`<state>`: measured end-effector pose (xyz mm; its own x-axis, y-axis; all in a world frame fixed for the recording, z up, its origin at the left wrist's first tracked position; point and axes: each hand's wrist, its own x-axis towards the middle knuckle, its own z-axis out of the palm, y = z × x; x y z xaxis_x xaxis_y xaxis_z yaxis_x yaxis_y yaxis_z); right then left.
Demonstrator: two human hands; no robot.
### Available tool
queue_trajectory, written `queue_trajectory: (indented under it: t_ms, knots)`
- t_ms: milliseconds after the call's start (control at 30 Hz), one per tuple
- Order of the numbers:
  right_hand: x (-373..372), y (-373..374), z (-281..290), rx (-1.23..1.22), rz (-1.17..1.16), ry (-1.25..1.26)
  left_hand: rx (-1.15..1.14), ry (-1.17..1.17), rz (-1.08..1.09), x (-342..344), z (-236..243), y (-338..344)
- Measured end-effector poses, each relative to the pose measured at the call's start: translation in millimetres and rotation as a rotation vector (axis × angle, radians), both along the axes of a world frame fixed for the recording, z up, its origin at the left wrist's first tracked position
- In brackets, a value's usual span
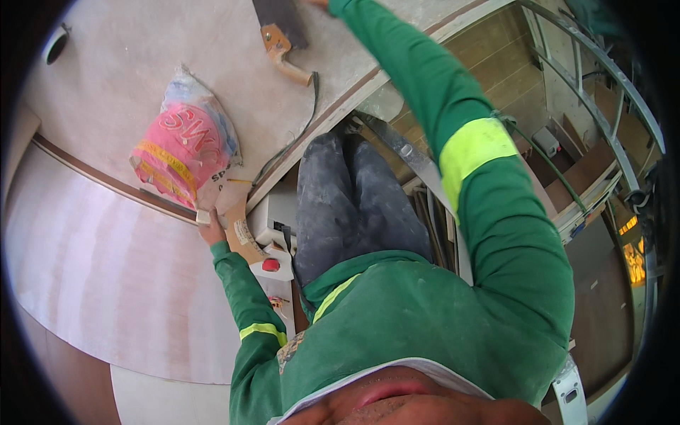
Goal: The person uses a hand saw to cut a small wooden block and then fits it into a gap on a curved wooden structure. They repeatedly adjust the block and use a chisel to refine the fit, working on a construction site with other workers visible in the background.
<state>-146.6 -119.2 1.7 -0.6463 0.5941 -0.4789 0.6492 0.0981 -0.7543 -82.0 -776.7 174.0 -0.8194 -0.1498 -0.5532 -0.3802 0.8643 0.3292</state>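
The left hand (pixel 212 231) pinched a small pale block (pixel 203 217); well apart, the right hand (pixel 319 3) was cut off, its grip impossible to tell. A wide board (pixel 106 85) ran around a bulging pink bag (pixel 180 145), contents hidden, and a partly cropped handsaw (pixel 275 39); the block sat beside the brown edging (pixel 99 176).

Matt block (pixel 203 217), wooden saw handle (pixel 277 48), crinkled plastic bag (pixel 185 145)

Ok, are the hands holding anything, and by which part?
The left hand seems to pinch a small whitish block by its near end; the right hand is mostly cut off, so its hold can't be told.
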Motion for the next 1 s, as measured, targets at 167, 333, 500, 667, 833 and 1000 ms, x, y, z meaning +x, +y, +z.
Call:
queue_trajectory:
  t_ms: [167,333,500,667,833,1000]
  knots:
    - [29,131,-38,0.666,0.25,-0.214,0.069,-0.007,0.044,2,6,5]
    - [79,190,15,0.781,0.197,-0.262,0.148,0.319,0.172,29,39,48]
    - [95,199,-3,0.727,0.164,-0.433,0.193,0.328,0.206,41,68,29]
    - [132,16,52,0.465,-0.025,-0.183,0.326,0.241,0.23,108,87,63]
    - [248,-183,130,0.424,0.03,-0.179,0.444,0.137,0.235,163,105,92]
    - [303,-244,124,0.294,0.057,-0.182,0.473,-0.04,0.039,169,126,159]
